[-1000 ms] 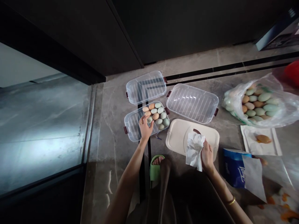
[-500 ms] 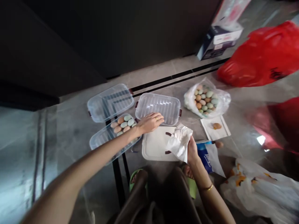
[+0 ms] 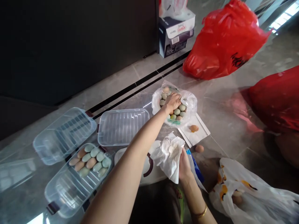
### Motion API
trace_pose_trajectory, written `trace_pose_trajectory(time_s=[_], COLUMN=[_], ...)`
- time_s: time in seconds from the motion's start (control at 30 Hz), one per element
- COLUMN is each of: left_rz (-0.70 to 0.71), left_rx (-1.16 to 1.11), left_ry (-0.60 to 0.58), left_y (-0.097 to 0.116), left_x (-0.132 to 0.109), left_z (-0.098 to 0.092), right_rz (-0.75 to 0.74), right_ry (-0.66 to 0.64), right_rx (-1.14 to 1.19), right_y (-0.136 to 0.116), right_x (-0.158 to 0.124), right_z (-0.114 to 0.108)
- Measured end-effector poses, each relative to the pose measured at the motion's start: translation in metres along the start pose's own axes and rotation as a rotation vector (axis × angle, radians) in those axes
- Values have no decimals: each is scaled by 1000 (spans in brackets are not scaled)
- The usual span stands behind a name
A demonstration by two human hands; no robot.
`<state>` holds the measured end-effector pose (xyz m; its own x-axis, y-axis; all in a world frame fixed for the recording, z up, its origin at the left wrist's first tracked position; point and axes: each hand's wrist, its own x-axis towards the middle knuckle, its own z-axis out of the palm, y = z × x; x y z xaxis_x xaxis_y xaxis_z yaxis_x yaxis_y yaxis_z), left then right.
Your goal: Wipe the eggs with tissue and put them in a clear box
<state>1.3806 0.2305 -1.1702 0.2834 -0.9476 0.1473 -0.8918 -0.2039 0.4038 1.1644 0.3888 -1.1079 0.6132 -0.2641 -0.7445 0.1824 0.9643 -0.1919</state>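
My left hand (image 3: 173, 101) reaches into a clear plastic bag of eggs (image 3: 192, 104). Its fingers are apart and bent down over the eggs (image 3: 182, 107); the fingertips are partly hidden. A crumpled white paper tissue (image 3: 169, 155) is gripped in my right hand (image 3: 184, 166), above a white lid (image 3: 149, 182) with brown clasps. On the left, a clear ribbed container (image 3: 67, 193) holds several green and brown eggs (image 3: 91, 161) at its far end. Two more clear containers, a middle one (image 3: 122, 127) and a left one (image 3: 65, 135), have no eggs in them.
A soiled brown egg (image 3: 193, 128) lies on a white sheet (image 3: 202, 133), with another egg (image 3: 199, 148) on the floor nearby. Beside my right wrist is a blue-and-white tissue pack (image 3: 195, 168). Red bags (image 3: 224, 46), a white bag (image 3: 252, 186), boxes (image 3: 176, 34) and a dark panel (image 3: 81, 46) surround the area.
My left hand has moved right, from the middle container to the bag of eggs. My right hand keeps hold of the tissue. The camera view has turned to the right.
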Motion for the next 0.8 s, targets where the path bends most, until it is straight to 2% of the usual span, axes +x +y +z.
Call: trace_pose_trajectory(time_s=[0.07,0.2,0.3,0.4,0.57,0.67,0.73,0.8], left_rz=[-28,-70,-149,-206,-240,-219,-203,-191], left_rx=[26,46,22,-9,-113,-170,-251,-342], left_ry=[-3,-14,-32,-62,-95,-68,-28,26], left_y=[8,24,34,40,39,32,26,22], left_x=[6,1,-2,-1,-2,-10,-20,-36], left_z=[17,44,57,63,58,50,40,21], right_rz=[-6,1,12,18,35,20,-4,-39], right_ry=[32,65,63,56,76,87,95,118], right_rx=[18,56,74,77,85,97,100,97], right_y=[-8,-17,-19,-21,-19,-17,-18,-20], right_x=[3,10,15,18,21,23,23,22], right_z=[-1,1,6,8,2,-1,0,2])
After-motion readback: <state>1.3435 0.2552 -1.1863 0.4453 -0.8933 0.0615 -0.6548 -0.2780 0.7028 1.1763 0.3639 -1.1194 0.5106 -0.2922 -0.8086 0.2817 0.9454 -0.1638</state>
